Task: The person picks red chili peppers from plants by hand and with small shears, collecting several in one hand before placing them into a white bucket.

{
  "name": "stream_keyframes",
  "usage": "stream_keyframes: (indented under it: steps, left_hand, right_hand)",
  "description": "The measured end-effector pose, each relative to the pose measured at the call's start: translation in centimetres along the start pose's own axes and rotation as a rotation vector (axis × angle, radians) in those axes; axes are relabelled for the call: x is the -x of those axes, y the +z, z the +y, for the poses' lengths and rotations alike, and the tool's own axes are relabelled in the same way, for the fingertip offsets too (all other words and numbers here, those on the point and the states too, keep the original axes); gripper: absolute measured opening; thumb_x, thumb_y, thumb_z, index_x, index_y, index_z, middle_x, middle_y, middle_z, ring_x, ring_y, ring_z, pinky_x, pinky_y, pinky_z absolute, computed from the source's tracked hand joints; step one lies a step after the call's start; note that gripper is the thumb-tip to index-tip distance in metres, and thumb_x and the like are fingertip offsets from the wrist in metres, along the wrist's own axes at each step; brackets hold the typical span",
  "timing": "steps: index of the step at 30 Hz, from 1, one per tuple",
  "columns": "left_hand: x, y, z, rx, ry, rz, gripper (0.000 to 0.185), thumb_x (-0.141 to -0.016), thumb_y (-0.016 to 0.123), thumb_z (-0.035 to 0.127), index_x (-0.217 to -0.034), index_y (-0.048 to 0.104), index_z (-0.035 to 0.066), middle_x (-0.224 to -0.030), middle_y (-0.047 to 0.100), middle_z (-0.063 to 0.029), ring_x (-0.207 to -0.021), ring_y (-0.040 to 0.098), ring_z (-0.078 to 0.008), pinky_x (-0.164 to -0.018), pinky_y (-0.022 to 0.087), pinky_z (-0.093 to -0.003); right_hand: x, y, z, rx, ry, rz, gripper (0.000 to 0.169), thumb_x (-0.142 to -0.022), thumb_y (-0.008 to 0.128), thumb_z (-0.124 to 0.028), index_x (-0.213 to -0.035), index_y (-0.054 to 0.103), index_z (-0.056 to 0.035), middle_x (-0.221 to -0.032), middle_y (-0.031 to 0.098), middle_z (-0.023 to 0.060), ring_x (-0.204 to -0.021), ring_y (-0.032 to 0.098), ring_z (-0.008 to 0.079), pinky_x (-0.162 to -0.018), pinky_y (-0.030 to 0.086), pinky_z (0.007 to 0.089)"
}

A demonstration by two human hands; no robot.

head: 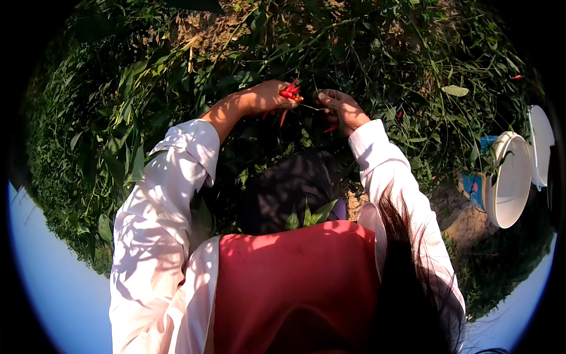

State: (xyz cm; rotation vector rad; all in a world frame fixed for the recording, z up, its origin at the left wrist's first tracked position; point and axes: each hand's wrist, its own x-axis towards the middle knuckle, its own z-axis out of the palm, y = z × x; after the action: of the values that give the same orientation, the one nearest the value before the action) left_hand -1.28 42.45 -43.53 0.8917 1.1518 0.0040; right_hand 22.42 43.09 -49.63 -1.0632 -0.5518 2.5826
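Several red chili peppers (290, 91) stick out of my left hand (270, 96), which is shut on them among the pepper plants. My right hand (338, 108) is a little to the right, its thumb and fingertips together at a thin green stem that runs toward my left hand. A red chili (331, 128) shows just below my right hand; whether my fingers hold it I cannot tell. Dark leaves and shade hide what lies under both hands.
Leafy green pepper plants (163, 88) surround my arms. A white plastic bucket (510, 181) with a blue label lies tipped at the right, on or near bare soil (468, 221), a white lid-like round piece (540, 146) behind it. Another red chili (517, 77) shows at the upper right.
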Motion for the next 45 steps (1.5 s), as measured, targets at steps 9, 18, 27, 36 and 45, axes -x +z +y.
stream_keyframes:
  steps: [9, 18, 27, 36, 45]
  left_hand:
    - [-0.3, -1.3, -0.6, -0.493, -0.005, 0.298, 0.039, -0.075, 0.061, 0.024, -0.106, 0.054, 0.001, -0.085, 0.063, -0.0146, -0.074, 0.061, -0.0224, -0.064, 0.047, -0.0329]
    - [0.7, -2.0, -0.7, -0.533, -0.041, 0.28, 0.043, -0.077, 0.061, 0.038, -0.101, 0.055, 0.002, -0.079, 0.063, -0.0125, -0.067, 0.062, -0.0209, -0.061, 0.048, -0.0338]
    - [-0.4, -1.4, -0.4, -0.73, -0.03, 0.295, 0.051, -0.077, 0.059, 0.033, -0.115, 0.047, 0.001, -0.104, 0.061, -0.0127, -0.093, 0.061, -0.0225, -0.078, 0.048, -0.0324]
    - [1.1, -1.7, 0.2, -0.359, -0.119, 0.228, 0.045, -0.075, 0.064, 0.023, -0.111, 0.051, 0.001, -0.085, 0.065, -0.0077, -0.066, 0.062, -0.0142, -0.061, 0.047, -0.0294]
    - [-0.2, -2.1, -1.0, -0.413, -0.003, 0.175, 0.033, -0.074, 0.063, 0.019, -0.1, 0.053, 0.001, -0.089, 0.064, -0.0054, -0.072, 0.06, -0.0142, -0.06, 0.047, -0.0293]
  right_hand:
    - [-9.6, -6.5, 8.2, 1.284, -0.476, 0.425, 0.028, -0.075, 0.052, -0.008, -0.101, 0.06, -0.0043, -0.089, 0.062, 0.0181, -0.083, 0.061, 0.033, -0.073, 0.049, 0.0377]
    - [-14.4, -3.6, 10.5, 1.288, -0.454, 0.588, 0.024, -0.073, 0.055, -0.009, -0.096, 0.06, -0.0038, -0.085, 0.062, 0.0182, -0.081, 0.06, 0.0335, -0.071, 0.049, 0.0384]
    - [-16.3, -7.9, 13.0, 1.343, -0.525, 0.603, 0.021, -0.07, 0.057, -0.01, -0.09, 0.06, -0.0033, -0.082, 0.062, 0.0184, -0.079, 0.06, 0.0341, -0.069, 0.049, 0.039]
    - [-9.3, -0.1, 6.4, 1.408, -0.652, 0.547, 0.016, -0.066, 0.061, -0.012, -0.079, 0.059, -0.0037, -0.074, 0.059, 0.0197, -0.072, 0.059, 0.0359, -0.063, 0.048, 0.0404]
    - [-13.3, -3.2, 6.4, 2.375, -0.39, 0.02, 0.019, -0.07, 0.056, -0.01, -0.085, 0.063, -0.003, -0.082, 0.062, 0.015, -0.07, 0.06, 0.029, -0.062, 0.049, 0.0371]
